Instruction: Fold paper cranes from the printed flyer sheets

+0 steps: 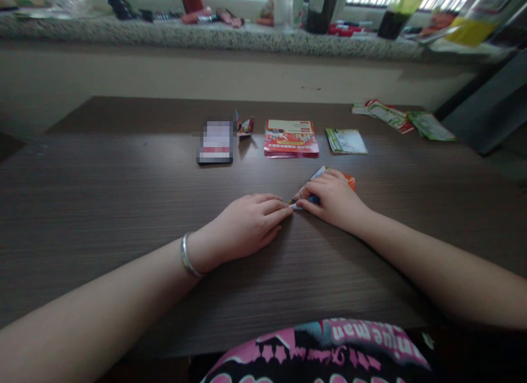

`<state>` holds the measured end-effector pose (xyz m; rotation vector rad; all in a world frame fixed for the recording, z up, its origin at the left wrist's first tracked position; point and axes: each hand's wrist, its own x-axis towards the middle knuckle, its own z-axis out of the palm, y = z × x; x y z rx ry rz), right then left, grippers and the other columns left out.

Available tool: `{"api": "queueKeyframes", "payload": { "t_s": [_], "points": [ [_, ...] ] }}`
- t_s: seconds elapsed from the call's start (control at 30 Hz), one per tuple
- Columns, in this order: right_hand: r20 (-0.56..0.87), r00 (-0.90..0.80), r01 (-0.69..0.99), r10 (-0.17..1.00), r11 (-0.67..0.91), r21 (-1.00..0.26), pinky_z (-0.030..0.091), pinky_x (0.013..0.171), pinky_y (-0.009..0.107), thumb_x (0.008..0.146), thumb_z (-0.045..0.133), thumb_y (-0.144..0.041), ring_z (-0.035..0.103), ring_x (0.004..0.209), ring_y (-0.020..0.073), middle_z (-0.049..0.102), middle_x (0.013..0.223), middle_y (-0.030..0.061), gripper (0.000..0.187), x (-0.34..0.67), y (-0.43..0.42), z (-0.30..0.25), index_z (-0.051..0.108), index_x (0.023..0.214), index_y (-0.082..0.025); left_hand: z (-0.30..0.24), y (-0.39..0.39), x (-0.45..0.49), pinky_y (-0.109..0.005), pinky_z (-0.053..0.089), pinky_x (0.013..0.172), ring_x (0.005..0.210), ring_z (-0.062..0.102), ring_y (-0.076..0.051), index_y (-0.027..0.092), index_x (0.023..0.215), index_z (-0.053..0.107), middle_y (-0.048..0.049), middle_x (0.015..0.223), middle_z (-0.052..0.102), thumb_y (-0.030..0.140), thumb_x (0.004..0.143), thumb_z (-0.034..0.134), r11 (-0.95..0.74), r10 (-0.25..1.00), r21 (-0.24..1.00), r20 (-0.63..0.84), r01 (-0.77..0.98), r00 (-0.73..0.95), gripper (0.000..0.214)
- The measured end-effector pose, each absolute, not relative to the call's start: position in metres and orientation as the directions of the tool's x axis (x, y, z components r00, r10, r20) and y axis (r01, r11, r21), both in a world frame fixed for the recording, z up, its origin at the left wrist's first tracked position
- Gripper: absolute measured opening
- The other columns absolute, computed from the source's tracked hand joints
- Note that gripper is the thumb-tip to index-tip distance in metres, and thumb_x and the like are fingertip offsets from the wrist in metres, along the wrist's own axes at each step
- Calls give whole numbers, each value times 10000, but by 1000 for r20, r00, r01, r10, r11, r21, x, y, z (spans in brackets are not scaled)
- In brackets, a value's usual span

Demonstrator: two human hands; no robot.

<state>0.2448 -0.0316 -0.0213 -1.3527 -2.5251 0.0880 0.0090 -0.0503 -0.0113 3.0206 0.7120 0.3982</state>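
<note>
A folded piece of coloured printed paper (319,172) lies on the table, its left end narrowing to a point. My right hand (335,199) rests over it with bent fingers and thumb pressed on it, covering most of it. An orange part shows past the knuckles. My left hand (257,224) lies low on the tabletop, fingers stretched to the right, their tips touching the paper's pointed left end. Its thumb side is partly hidden. Beyond the hands sits a stack of red and cream printed leaflets (291,139), with a smaller green and white stack (346,141) to its right.
A phone-like dark-edged object (216,142), blurred on top, lies left of the leaflets beside a small folded paper shape (246,127). Green and red paper slips (389,115) lie at the back right of the brown table (102,196). A stone windowsill (247,43) holds bottles and clutter.
</note>
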Motion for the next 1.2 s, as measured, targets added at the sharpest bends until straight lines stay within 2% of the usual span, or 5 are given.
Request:
{"api": "queueKeyframes", "payload": {
  "t_s": [0.43,0.67,0.93,1.03,1.2],
  "points": [
    [175,-539,821,824,560,-111,294,895,370,895,573,-395,593,832,226,695,818,53,236,236,-27,-20,639,786,-196,-15,-60,18,-392,534,937,1080,594,-246,92,1242,566,-132,1106,634,212,930,458,-841,533,34,217,540,817,351],
    [176,-526,828,832,549,-118,298,869,373,903,555,-397,594,833,232,692,817,59,250,234,-27,-20,640,781,-196,-19,-60,15,-441,432,1083,1319,442,-291,85,1234,585,-150,1183,624,220,932,458,-843,521,10,262,537,812,355],
    [184,-524,828,831,548,-119,293,878,375,900,558,-394,590,829,226,692,818,54,244,234,-27,-22,645,787,-196,-19,-58,16,-432,492,984,1272,478,-300,87,1231,586,-160,1187,622,233,926,459,-850,501,-24,267,526,823,361],
    [192,-516,832,835,542,-117,294,881,376,897,560,-393,591,824,227,690,810,54,244,234,-27,-22,641,779,-196,-17,-58,17,-428,512,913,1183,528,-301,85,1204,596,-155,1132,636,247,932,446,-856,488,-56,239,514,839,351],
    [189,-512,835,838,537,-121,296,872,375,896,561,-391,596,819,228,688,800,51,244,234,-27,-22,636,769,-196,-15,-56,17,-397,505,905,1125,543,-275,97,1209,591,-135,1116,632,255,929,446,-855,504,-21,205,519,839,352]
  ]
}}
